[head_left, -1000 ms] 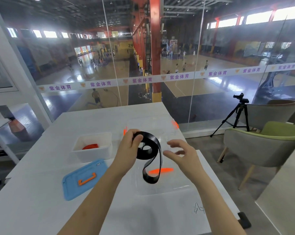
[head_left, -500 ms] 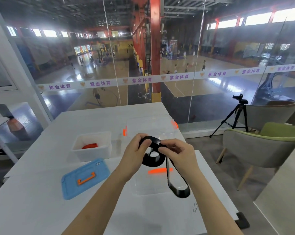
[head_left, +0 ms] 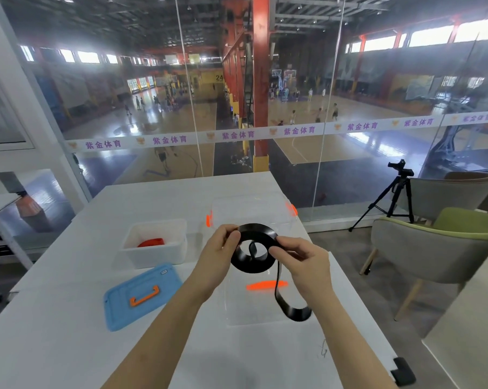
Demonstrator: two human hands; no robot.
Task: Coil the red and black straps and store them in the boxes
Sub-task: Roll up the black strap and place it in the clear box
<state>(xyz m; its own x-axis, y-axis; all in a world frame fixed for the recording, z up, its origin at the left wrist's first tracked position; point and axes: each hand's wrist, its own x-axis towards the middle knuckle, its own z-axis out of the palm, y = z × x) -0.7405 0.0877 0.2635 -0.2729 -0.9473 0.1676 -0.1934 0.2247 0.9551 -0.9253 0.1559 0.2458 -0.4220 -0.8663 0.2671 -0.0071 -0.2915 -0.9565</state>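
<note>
Your left hand point(head_left: 219, 249) pinches the flat black webbing strap point(head_left: 254, 248) coil so it can't unwind, while your right hand point(head_left: 303, 261) pinches its loose tail to feed another turn.

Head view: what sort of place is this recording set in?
Probably a viewing room above an indoor sports hall: a glass wall overlooks basketball courts with players, with a white table in front.

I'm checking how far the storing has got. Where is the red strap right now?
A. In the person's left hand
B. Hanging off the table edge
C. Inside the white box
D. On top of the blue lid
C: the red strap lies inside the open white box, while both hands hold the black strap, and the blue lid bears only its orange handle.
</note>
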